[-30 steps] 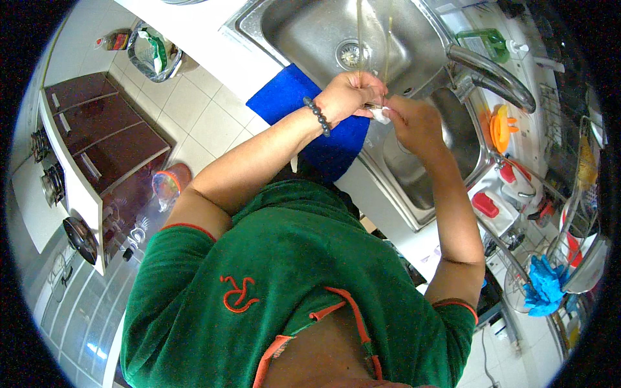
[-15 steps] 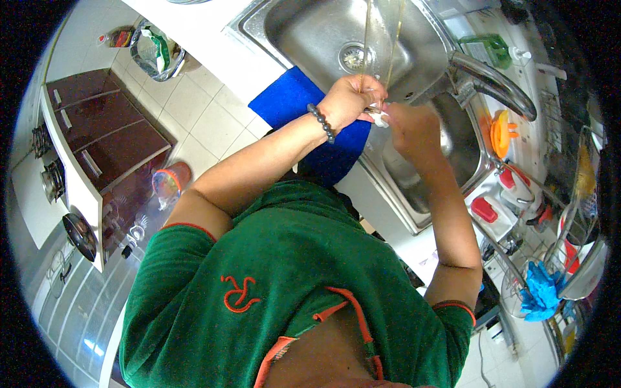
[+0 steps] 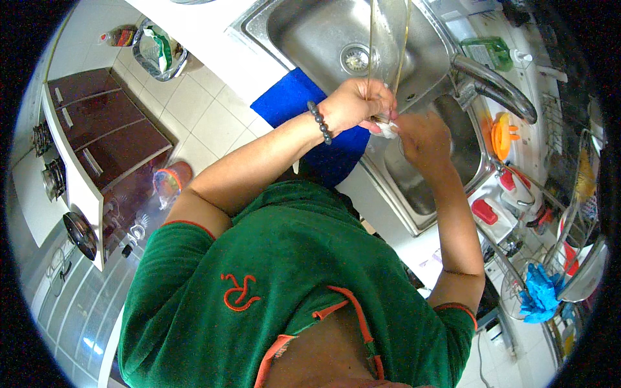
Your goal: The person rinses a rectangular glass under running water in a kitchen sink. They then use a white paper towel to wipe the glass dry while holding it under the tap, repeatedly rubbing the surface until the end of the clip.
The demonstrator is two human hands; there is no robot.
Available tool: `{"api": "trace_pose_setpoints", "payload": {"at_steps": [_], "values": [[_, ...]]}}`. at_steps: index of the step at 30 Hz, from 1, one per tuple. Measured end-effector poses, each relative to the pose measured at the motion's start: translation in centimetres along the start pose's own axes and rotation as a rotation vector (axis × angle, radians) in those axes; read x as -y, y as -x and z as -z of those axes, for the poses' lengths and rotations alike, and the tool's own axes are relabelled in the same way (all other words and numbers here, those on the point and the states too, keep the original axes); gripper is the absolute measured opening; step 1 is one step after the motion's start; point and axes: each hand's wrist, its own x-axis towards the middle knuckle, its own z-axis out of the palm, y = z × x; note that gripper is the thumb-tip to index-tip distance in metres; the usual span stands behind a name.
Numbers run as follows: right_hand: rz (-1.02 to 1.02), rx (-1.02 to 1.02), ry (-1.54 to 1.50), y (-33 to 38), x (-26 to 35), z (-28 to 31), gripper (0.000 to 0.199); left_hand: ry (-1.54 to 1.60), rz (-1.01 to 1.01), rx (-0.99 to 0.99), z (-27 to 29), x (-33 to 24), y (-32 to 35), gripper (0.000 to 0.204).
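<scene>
Over the front of the double steel sink [image 3: 310, 58], my left hand [image 3: 354, 105] grips the near end of a long clear piece [image 3: 389, 45] with yellowish edges. It stretches away across the far basin; whether it is glass or plastic I cannot tell. A beaded bracelet [image 3: 319, 123] circles my left wrist. Close by, my right hand [image 3: 424, 139] is closed on a small white wad [image 3: 387, 130], cloth or tissue, against the piece's near end. The right fingertips are partly hidden. Below my left hand lies a blue cloth [image 3: 284, 97] over the counter edge.
A curved steel tap [image 3: 498, 87] reaches over the right side of the sink. Beyond it stand a green bottle [image 3: 491, 52] and an orange item [image 3: 501, 136]. Red-and-white things [image 3: 485, 211], a wire rack and blue gloves [image 3: 542, 291] are at the right.
Both hands have shifted slightly right and nearer to me. The clear piece has moved right with them, and more of the white wad shows between the hands.
</scene>
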Motion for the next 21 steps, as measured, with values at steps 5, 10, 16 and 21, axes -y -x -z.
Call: {"api": "trace_pose_setpoints", "payload": {"at_steps": [5, 10, 16, 21], "values": [[0.039, 0.001, 0.088, -0.1, 0.8, 0.8, 0.016, -0.020, -0.048, -0.004, -0.2, 0.4, -0.1, 0.009], [-0.024, 0.002, 0.141, 0.3, 0.8, 0.8, 0.008, 0.000, -0.041, -0.033, 0.5, 0.2, -0.1, 0.009], [0.089, -0.036, 0.231, -0.5, 1.5, 0.5, 0.008, -0.022, -0.024, -0.093, 1.0, 0.1, 0.1, 0.010], [0.137, -0.058, 0.247, -0.9, 1.6, -0.5, 0.005, -0.039, -0.025, -0.132, 1.2, 1.1, -0.3, 0.007]]}}
